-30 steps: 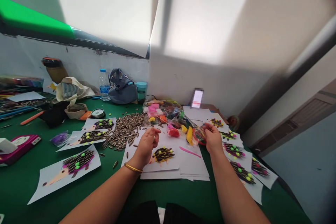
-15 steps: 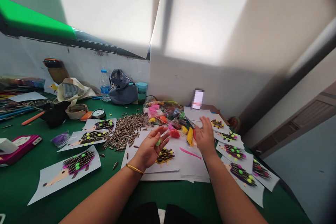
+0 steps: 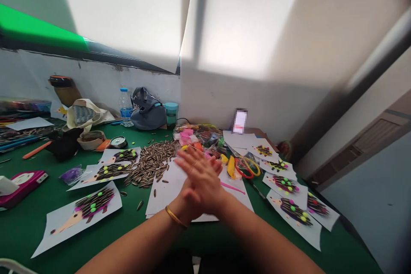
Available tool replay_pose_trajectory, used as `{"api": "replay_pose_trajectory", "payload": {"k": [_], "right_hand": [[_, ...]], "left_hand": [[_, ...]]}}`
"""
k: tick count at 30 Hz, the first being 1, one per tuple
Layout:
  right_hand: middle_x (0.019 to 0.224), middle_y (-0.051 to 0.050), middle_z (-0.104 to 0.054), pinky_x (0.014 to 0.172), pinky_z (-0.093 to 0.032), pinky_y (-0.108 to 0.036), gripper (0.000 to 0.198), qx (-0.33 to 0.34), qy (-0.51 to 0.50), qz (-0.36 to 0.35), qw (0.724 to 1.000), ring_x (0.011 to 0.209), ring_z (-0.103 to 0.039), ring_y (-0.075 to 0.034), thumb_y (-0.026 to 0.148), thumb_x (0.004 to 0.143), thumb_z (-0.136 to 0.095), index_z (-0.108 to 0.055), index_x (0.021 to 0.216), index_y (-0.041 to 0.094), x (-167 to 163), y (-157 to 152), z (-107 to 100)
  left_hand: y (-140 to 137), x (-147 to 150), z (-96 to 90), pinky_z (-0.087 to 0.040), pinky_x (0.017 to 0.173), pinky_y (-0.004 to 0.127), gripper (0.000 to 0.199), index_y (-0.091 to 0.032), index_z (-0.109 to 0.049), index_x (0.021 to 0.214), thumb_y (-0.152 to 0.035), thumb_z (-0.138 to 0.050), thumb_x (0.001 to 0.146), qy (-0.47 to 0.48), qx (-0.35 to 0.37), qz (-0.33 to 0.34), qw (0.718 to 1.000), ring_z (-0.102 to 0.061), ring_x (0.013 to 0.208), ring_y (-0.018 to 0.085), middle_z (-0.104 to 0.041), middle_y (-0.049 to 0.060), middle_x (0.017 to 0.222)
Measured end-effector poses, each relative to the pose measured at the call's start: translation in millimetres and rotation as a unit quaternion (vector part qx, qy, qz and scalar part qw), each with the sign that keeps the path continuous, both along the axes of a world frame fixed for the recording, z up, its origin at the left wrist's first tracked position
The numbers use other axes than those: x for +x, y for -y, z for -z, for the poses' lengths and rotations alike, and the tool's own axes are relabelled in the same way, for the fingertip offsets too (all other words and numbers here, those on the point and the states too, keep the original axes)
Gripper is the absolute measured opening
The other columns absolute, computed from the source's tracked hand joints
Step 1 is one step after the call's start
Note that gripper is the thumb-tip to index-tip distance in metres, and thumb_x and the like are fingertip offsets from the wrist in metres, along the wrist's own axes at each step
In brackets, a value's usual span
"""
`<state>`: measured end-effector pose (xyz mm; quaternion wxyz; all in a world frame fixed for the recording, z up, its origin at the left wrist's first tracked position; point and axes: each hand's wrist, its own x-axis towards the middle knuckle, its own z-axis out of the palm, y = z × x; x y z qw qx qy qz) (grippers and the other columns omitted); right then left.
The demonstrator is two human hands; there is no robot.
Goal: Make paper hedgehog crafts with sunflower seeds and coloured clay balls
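My right hand lies across my left hand, palm against palm above a stack of white paper. The fingers of the right hand are stretched out and slightly blurred. Between the palms the green clay ball is hidden; it lay in my left hand a moment earlier. The hands also cover the hedgehog picture on the paper. A pink clay knife rests on the sheets just right of the hands. Sunflower seeds are heaped to the left, some strayed onto the paper.
Finished hedgehog pictures lie at left and right. Scissors and bags of coloured clay are beyond the hands. A phone leans on the wall, and a water bottle and a blue-grey bag stand at the back.
My right hand has come left and down onto the left palm, covering the green clay ball. The scissors behind it now show.
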<state>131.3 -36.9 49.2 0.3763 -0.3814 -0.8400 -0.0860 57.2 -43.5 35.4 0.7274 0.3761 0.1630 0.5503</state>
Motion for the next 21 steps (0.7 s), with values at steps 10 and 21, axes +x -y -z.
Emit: {"api": "replay_pose_trajectory", "payload": {"k": [10,21], "right_hand": [[0.156,-0.002,-0.032,0.122,-0.013,-0.047,0.075,-0.052,0.031,-0.110,0.992,0.148,-0.016,-0.026,0.070,0.093,-0.013,-0.032,0.150,0.025,5,7,-8],[0.156,-0.004,-0.032,0.116,0.000,-0.063,0.070,-0.050,-0.018,0.055,0.997,0.147,-0.014,-0.032,0.071,0.091,-0.027,-0.035,0.148,0.032,56,-33,14]], "left_hand": [[-23,-1,-1.8,-0.026,0.117,0.040,0.069,-0.041,-0.042,0.142,-0.075,-0.038,0.082,0.036,-0.032,-0.059,0.997,-0.026,0.145,0.024,-0.049,-0.005,0.144],[-35,-50,-22.2,-0.048,0.096,0.030,0.037,-0.020,-0.067,0.117,-0.027,-0.072,0.081,-0.094,-0.072,0.221,0.968,-0.066,0.100,0.018,-0.071,0.008,0.105]]}}
